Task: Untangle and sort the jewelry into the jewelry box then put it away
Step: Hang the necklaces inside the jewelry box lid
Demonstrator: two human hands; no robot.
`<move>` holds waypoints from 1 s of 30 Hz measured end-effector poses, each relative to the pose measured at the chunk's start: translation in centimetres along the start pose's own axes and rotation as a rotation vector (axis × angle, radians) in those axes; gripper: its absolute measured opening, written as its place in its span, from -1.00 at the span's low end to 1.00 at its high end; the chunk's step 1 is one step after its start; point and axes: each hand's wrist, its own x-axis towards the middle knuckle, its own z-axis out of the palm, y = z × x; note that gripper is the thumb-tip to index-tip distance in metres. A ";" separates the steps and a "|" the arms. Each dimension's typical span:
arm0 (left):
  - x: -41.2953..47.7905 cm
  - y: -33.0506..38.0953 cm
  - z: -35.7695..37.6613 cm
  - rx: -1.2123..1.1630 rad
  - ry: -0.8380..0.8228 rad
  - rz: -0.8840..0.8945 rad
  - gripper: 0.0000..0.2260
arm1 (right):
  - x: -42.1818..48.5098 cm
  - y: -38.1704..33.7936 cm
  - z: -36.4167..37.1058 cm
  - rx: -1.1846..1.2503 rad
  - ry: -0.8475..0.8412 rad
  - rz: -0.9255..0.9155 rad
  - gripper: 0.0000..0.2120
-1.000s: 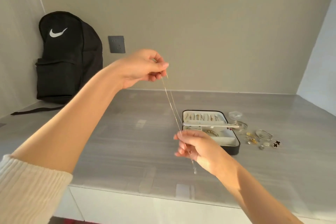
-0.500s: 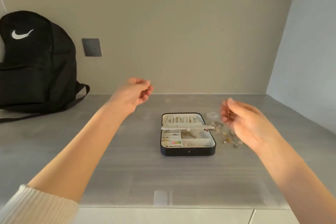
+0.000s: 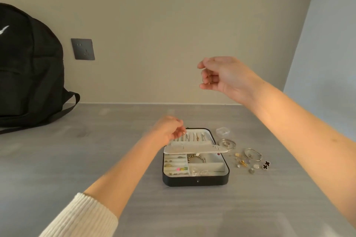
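Fingers [image 3: 207, 86] of the right hand [image 3: 225, 77] curl round a thin gold chain [image 3: 209, 80], high above the open jewelry box [image 3: 195, 181]. The left hand [image 3: 167, 130] is blurred at the box's far left corner; I cannot tell whether it holds anything. Loose jewelry [image 3: 248, 159] lies on the tabletop [image 3: 96, 159] just right of the box.

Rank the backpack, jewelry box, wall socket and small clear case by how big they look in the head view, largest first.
1. backpack, cut off at the frame edge
2. jewelry box
3. wall socket, farther off, so true size unsure
4. small clear case
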 end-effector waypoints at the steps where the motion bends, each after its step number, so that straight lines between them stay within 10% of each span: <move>1: 0.5 -0.2 0.0 0.006 -0.005 -0.005 -0.89 | 0.5 -0.3 0.1 -0.051 -0.025 0.000 -0.78; 11: 3.8 -4.1 0.1 1.118 -0.058 0.327 -0.82 | 3.0 0.3 -1.1 -0.353 -0.101 -0.012 -0.82; 30: 3.2 -7.1 -0.3 0.926 0.350 0.885 -0.89 | 6.9 2.5 -1.0 -0.260 -0.097 -0.061 -0.80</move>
